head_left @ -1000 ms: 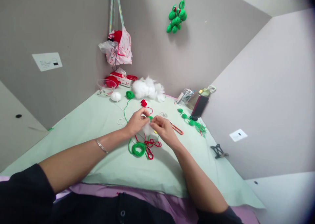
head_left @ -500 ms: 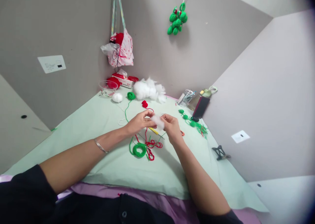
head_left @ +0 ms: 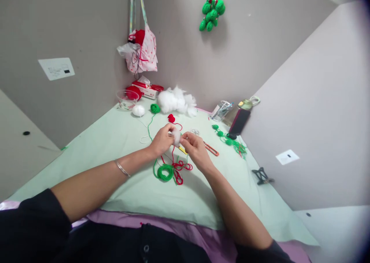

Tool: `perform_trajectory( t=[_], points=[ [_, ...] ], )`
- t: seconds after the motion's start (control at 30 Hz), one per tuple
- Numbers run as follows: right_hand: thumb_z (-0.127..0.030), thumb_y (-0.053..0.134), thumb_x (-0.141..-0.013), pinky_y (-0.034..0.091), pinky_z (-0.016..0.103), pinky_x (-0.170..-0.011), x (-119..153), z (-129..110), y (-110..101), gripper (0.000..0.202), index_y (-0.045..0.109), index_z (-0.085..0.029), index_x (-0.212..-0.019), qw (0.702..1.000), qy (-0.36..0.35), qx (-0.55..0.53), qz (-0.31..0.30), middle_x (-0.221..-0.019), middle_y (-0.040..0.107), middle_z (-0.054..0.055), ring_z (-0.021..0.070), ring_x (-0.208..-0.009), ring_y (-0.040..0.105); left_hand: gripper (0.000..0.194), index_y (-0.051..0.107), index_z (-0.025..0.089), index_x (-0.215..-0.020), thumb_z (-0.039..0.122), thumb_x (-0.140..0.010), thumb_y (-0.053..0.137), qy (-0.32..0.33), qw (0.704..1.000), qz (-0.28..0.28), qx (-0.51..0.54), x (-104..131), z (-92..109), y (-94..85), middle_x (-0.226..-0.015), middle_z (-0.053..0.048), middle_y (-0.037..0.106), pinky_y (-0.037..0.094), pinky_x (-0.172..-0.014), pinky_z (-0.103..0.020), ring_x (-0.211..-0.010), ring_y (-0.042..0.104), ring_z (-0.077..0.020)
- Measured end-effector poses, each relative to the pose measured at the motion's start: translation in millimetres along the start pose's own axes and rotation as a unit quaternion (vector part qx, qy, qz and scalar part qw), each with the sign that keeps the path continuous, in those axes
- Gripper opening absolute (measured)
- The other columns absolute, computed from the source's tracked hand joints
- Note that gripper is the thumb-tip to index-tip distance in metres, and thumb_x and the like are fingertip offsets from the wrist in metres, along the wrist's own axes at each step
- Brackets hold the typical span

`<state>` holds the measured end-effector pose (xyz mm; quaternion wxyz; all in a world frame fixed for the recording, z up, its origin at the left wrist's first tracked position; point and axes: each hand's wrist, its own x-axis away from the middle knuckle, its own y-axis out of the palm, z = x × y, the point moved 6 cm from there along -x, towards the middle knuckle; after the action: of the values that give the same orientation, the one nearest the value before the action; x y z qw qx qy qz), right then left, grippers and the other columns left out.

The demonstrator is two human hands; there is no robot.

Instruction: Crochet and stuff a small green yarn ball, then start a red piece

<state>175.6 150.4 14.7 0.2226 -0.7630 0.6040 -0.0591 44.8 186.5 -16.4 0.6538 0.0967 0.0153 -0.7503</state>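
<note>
A small tuft of white stuffing (head_left: 176, 137) is pinched between my two hands above the middle of the cloth-covered table (head_left: 130, 201). My left hand (head_left: 162, 140) has its fingers closed on the tuft's left side. My right hand (head_left: 195, 147) pinches its right edge with thumb and fingertips. Partly hidden beneath the hands lies a yellow-handled tool (head_left: 182, 150). Nearer me are a coil of green yarn (head_left: 165, 173) and loops of red yarn (head_left: 179, 170). An orange cutter-like tool (head_left: 212, 149) rests just right of my right hand.
Behind the hands sit a pile of white stuffing (head_left: 177, 101), a white yarn ball (head_left: 138, 110), a green yarn ball (head_left: 155, 108) and a small red piece (head_left: 171, 118). Green crocheted pieces (head_left: 228, 141) and a leaning phone (head_left: 239, 121) are at right. A plastic tub (head_left: 127, 100) stands back left.
Both hands have drawn closer together, my right hand shifting left. The tuft has moved left and looks more compact. More of the orange tool shows. The view has tilted slightly downward.
</note>
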Motion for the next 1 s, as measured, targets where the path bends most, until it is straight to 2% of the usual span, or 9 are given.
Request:
perform_trajectory(
  t=[0.07,0.13,0.27,0.4,0.53,0.63,0.77,0.9,1.0],
  points=[
    [-0.035,0.062,-0.082,0.021,0.026,-0.053,-1.2,-0.1,-1.0,0.015,0.055,-0.022,-0.079,1.000,-0.013,0.027,0.005,-0.058,0.031,-0.009,0.0096,-0.054,0.027,0.022,0.053,0.019,-0.077,0.012,-0.061,0.065,0.008,1.000,0.013,-0.008,-0.7,1.9,-2.7,-0.074,0.005,0.057,0.047,-0.063,-0.024,-0.068,0.056,-0.0124],
    [-0.031,0.065,-0.079,0.019,0.026,-0.055,-2.8,1.8,-5.4,0.014,0.054,-0.022,-0.076,0.997,-0.024,0.059,0.036,-0.058,0.029,-0.009,0.0097,-0.056,0.025,0.019,0.054,0.019,-0.078,0.011,-0.062,0.062,0.011,1.000,0.013,-0.009,-0.5,2.7,-3.7,-0.077,0.004,0.057,0.047,-0.065,-0.025,-0.071,0.056,-0.0127],
    [-0.032,0.065,-0.078,0.018,0.027,-0.055,-6.1,11.1,-13.7,0.019,0.052,-0.022,-0.068,0.991,-0.018,0.088,0.095,-0.054,0.032,-0.009,0.0099,-0.055,0.025,0.021,0.057,0.018,-0.087,0.016,-0.067,0.065,0.003,0.999,-0.040,0.014,1.9,3.3,1.2,-0.083,0.002,0.061,0.050,-0.070,-0.027,-0.075,0.061,-0.0145],
    [-0.037,0.062,-0.079,0.018,0.027,-0.053,-10.0,19.0,-18.0,0.022,0.052,-0.022,-0.066,0.993,0.001,0.073,0.097,-0.052,0.034,-0.008,0.0098,-0.052,0.026,0.034,0.058,0.018,-0.093,0.022,-0.066,0.078,0.003,0.994,-0.103,0.046,3.9,3.8,7.9,-0.092,0.000,0.065,0.055,-0.080,-0.031,-0.087,0.069,-0.0180],
    [-0.046,0.059,-0.083,0.021,0.027,-0.051,-11.9,16.2,-20.8,0.031,0.050,-0.022,-0.065,0.996,0.006,0.057,0.074,-0.054,0.036,-0.007,0.0105,-0.052,0.029,0.035,0.056,0.018,-0.092,0.035,-0.074,0.080,-0.006,0.992,-0.115,0.060,3.5,-3.0,10.5,-0.091,-0.002,0.067,0.060,-0.084,-0.038,-0.084,0.073,-0.0196],
    [-0.047,0.056,-0.085,0.024,0.027,-0.053,-8.7,7.4,-17.5,0.033,0.053,-0.021,-0.066,0.997,-0.001,0.058,0.050,-0.056,0.039,-0.005,0.0113,-0.055,0.033,0.032,0.055,0.018,-0.089,0.038,-0.079,0.076,-0.015,0.993,-0.101,0.051,2.7,-10.0,10.6,-0.085,-0.003,0.067,0.061,-0.080,-0.040,-0.076,0.073,-0.0188],
    [-0.040,0.056,-0.087,0.024,0.027,-0.052,0.6,-1.4,-2.8,0.025,0.056,-0.021,-0.071,0.998,0.000,0.055,0.018,-0.056,0.042,-0.005,0.0113,-0.053,0.034,0.025,0.052,0.019,-0.085,0.024,-0.073,0.073,-0.004,0.998,-0.054,0.019,1.7,-12.0,7.2,-0.079,0.002,0.062,0.059,-0.070,-0.033,-0.069,0.067,-0.0154],
    [-0.037,0.057,-0.089,0.025,0.028,-0.052,2.7,0.5,3.4,0.021,0.059,-0.022,-0.075,0.998,-0.004,0.055,0.016,-0.055,0.043,-0.005,0.0119,-0.053,0.034,0.024,0.051,0.020,-0.083,0.013,-0.066,0.067,0.024,0.999,-0.003,-0.031,1.5,-5.3,0.2,-0.076,0.005,0.055,0.049,-0.061,-0.026,-0.066,0.056,-0.0123],
    [-0.037,0.066,-0.084,0.035,0.028,-0.061,-2.5,1.9,-8.1,0.018,0.066,-0.022,-0.075,0.996,-0.035,0.068,0.047,-0.072,0.058,0.001,0.0156,-0.069,0.049,0.025,0.049,0.021,-0.080,0.013,-0.065,0.067,0.038,0.997,0.020,-0.067,1.5,0.6,-4.3,-0.073,0.006,0.051,0.040,-0.058,-0.026,-0.064,0.050,-0.0120]
  ],
)
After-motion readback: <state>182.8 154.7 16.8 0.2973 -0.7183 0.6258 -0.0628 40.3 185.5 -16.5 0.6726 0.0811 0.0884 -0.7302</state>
